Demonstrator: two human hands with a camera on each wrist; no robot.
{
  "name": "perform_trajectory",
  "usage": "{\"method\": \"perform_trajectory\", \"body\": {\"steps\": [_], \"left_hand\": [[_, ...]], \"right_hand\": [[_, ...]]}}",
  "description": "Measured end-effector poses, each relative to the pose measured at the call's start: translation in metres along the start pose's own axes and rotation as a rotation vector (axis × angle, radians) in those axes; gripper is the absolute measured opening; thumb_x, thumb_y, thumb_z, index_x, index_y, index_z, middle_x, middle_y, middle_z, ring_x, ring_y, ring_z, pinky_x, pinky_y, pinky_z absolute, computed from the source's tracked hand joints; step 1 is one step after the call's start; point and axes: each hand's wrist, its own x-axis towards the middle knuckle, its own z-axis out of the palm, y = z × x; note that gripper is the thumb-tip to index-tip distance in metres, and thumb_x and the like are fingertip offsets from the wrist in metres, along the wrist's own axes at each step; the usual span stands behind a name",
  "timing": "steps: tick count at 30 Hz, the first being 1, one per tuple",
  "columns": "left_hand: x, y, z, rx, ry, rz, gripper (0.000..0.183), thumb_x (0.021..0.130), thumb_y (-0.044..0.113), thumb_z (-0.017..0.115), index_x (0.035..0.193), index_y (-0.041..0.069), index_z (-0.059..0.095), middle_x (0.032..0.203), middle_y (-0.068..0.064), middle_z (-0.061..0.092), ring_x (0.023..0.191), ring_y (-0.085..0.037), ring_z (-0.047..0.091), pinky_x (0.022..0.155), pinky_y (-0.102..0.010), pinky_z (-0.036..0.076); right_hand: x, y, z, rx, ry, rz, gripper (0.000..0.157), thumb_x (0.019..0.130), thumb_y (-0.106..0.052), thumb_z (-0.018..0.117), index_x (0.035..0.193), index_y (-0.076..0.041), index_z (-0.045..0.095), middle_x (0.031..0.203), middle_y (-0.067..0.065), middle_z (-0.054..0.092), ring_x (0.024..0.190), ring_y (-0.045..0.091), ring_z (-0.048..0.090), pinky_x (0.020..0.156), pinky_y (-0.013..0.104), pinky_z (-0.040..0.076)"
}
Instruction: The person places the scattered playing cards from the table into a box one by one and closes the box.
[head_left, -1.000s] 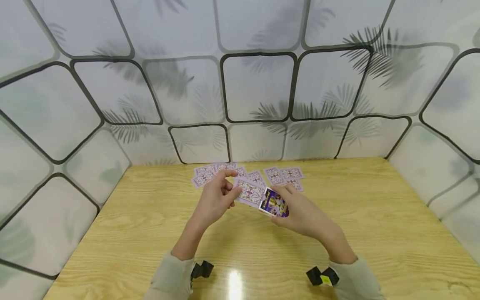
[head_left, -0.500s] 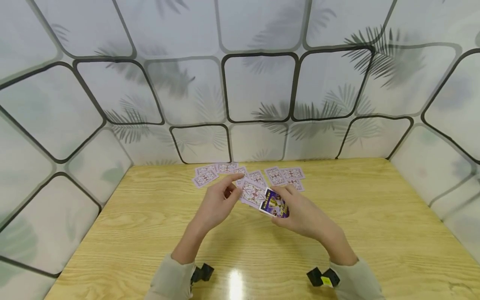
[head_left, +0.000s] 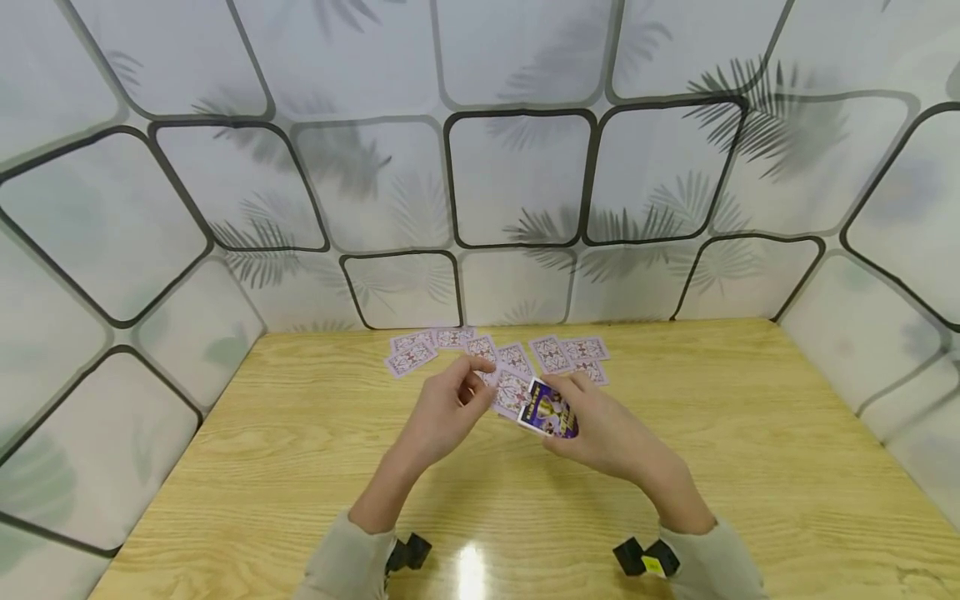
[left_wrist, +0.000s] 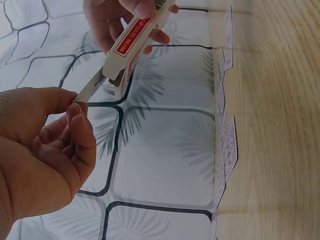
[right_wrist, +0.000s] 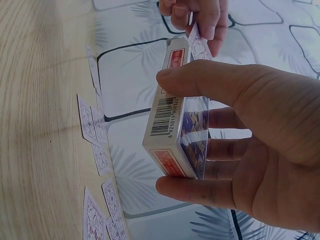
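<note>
My left hand [head_left: 450,408] pinches the outer end of a small stack of playing cards [head_left: 512,392] with patterned mauve backs. In the left wrist view the stack [left_wrist: 90,90] shows edge-on, its far end inside the open mouth of a card box [left_wrist: 132,42]. Above the table, my right hand [head_left: 611,429] grips this box, purple and gold on its front. The right wrist view shows the thumb along the white side with the barcode [right_wrist: 165,117] and the fingers around the opposite side. The part of the cards inside the box is hidden.
Several more playing cards [head_left: 411,358] lie face down at the back of the wooden table [head_left: 300,467], near the patterned fabric wall [head_left: 517,175]. Another overlapping group of cards [head_left: 551,354] lies a little to the right, behind the box.
My left hand has moved right, toward the box, and less of the card stack shows outside it. The right hand and box have stayed nearly in place.
</note>
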Motion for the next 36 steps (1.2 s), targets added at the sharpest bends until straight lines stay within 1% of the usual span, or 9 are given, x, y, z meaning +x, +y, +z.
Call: {"method": "perform_trajectory", "body": {"steps": [7,11,16,23,29,36], "left_hand": [[0.000,0.000,0.004,0.017,-0.013,0.032,0.024,0.095,0.008,0.063,0.120,0.008,0.064,0.080,0.002,0.061,0.063,-0.010,0.054,0.056,-0.023,0.046],[-0.001,0.002,0.006,0.018,-0.030,0.032,0.025,0.096,0.009,0.063,0.121,0.008,0.064,0.080,0.002,0.061,0.063,-0.010,0.054,0.056,-0.024,0.047],[-0.002,0.003,0.010,0.032,-0.033,0.042,0.027,0.095,0.007,0.063,0.122,0.007,0.065,0.079,0.003,0.061,0.064,-0.009,0.054,0.056,-0.023,0.047],[-0.002,0.004,0.016,0.072,-0.037,0.092,0.028,0.093,0.004,0.066,0.121,0.002,0.065,0.079,0.002,0.060,0.065,-0.007,0.054,0.058,-0.023,0.049],[-0.003,0.005,0.021,0.164,-0.039,0.127,0.028,0.092,0.006,0.067,0.120,0.002,0.066,0.081,0.002,0.062,0.064,-0.005,0.051,0.058,-0.021,0.048],[-0.006,0.010,0.027,0.307,-0.027,0.137,0.024,0.093,0.009,0.067,0.117,0.003,0.068,0.085,0.000,0.062,0.065,-0.006,0.049,0.056,-0.019,0.045]], "right_hand": [[0.000,0.000,0.001,-0.011,0.008,-0.008,0.079,0.083,-0.029,0.080,0.147,-0.002,0.044,0.125,0.012,0.055,0.082,0.011,0.051,0.065,0.022,0.046],[0.001,0.000,0.001,-0.016,0.014,-0.015,0.078,0.082,-0.028,0.081,0.146,-0.001,0.044,0.126,0.013,0.055,0.083,0.010,0.052,0.066,0.022,0.047],[0.001,0.000,0.002,-0.024,0.021,-0.026,0.079,0.081,-0.026,0.082,0.146,-0.001,0.045,0.127,0.014,0.054,0.085,0.011,0.052,0.067,0.022,0.047],[0.000,-0.001,0.002,-0.027,0.010,-0.018,0.078,0.082,-0.026,0.081,0.147,-0.002,0.044,0.128,0.015,0.054,0.086,0.011,0.053,0.068,0.023,0.048],[0.001,-0.002,0.003,-0.026,-0.005,-0.008,0.077,0.083,-0.026,0.080,0.147,-0.003,0.043,0.130,0.015,0.053,0.085,0.011,0.053,0.068,0.022,0.048],[0.000,-0.003,0.003,-0.021,0.006,-0.027,0.076,0.082,-0.022,0.082,0.145,-0.002,0.045,0.126,0.015,0.054,0.083,0.012,0.053,0.066,0.022,0.048]]}}
